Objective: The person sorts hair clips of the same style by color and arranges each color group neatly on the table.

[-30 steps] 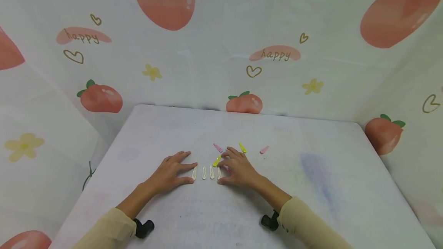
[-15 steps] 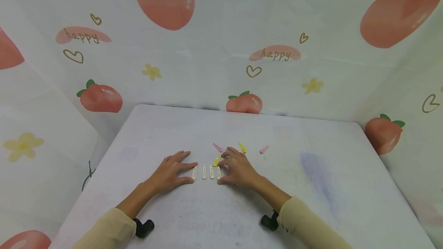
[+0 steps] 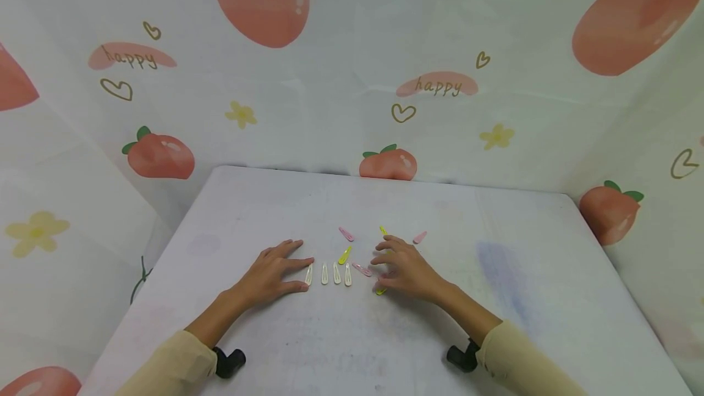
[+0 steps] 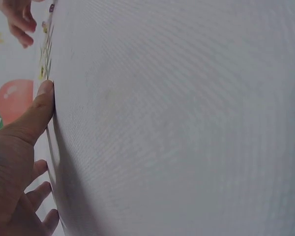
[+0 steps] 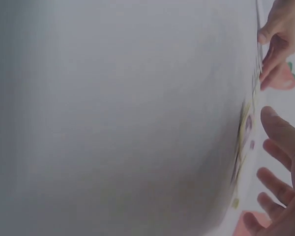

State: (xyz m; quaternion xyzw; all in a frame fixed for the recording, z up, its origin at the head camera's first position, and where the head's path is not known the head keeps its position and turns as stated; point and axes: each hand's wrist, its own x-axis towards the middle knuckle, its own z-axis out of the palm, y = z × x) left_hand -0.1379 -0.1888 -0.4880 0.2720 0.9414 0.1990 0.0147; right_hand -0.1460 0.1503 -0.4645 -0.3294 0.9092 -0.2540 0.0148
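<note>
Small snap hair clips lie on the white table. My left hand (image 3: 266,277) holds the leftmost white hair clip (image 3: 308,275) at its two ends, between thumb and index finger. To its right, upright in a row, are three more white clips (image 3: 337,274). My right hand (image 3: 409,271) is over the clips right of that row, fingers spread and apparently holding nothing. A yellow clip (image 3: 381,291) shows partly below its thumb, and a pink clip (image 3: 361,269) lies just left of its fingertips. What else lies beneath this hand is hidden.
Beyond the row lie a yellow clip (image 3: 344,255) and a pink clip (image 3: 346,234). Farther right are a partly covered yellow clip (image 3: 383,230) and another pink clip (image 3: 420,237). A peach-print cloth (image 3: 330,78) hangs behind the table (image 3: 264,200).
My right hand has let go of the rightmost white clip and moved right, uncovering a pink clip and a yellow one. My left hand stays where it was.
</note>
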